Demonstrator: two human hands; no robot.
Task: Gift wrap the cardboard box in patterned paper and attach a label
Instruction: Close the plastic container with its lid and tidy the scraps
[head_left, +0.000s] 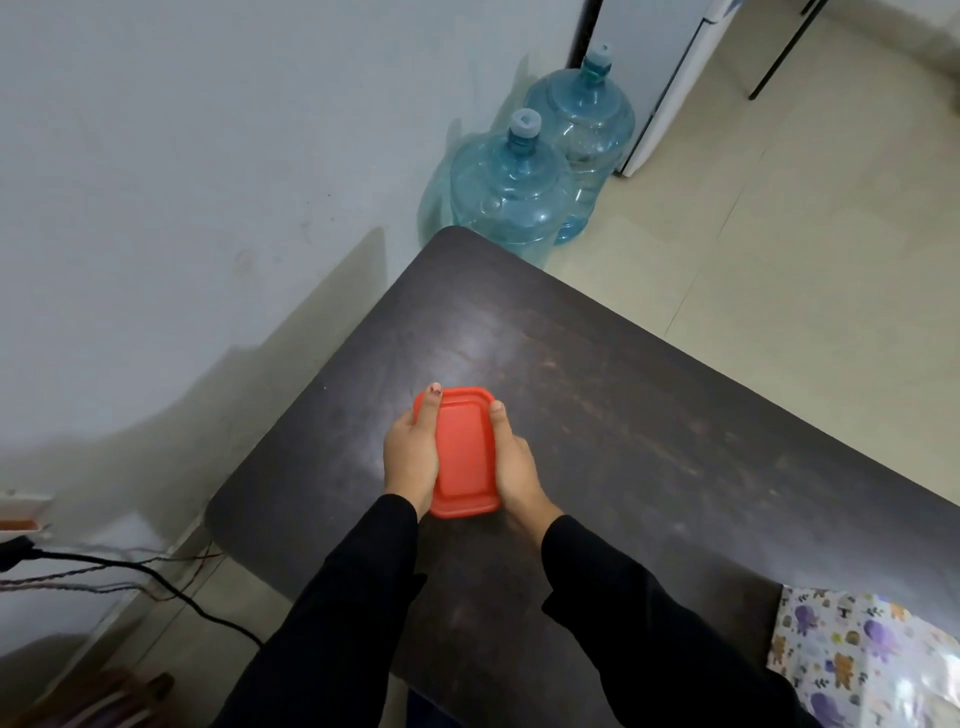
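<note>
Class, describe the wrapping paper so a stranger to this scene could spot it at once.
Start at the dark table. Follow its near edge to the picture's bottom right corner, where the wrapping paper shows. It alone is pale and glossy, printed with purple octopuses and small orange animals.

Smooth red plastic container (464, 451); dark scuffed wood-look table (649, 415); glossy paper (872, 660)

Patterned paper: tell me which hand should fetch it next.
Right, probably. The patterned paper lies at the near right of the table, on the side of the right hand; the left hand would have to cross over. Both grip the red container.
</note>
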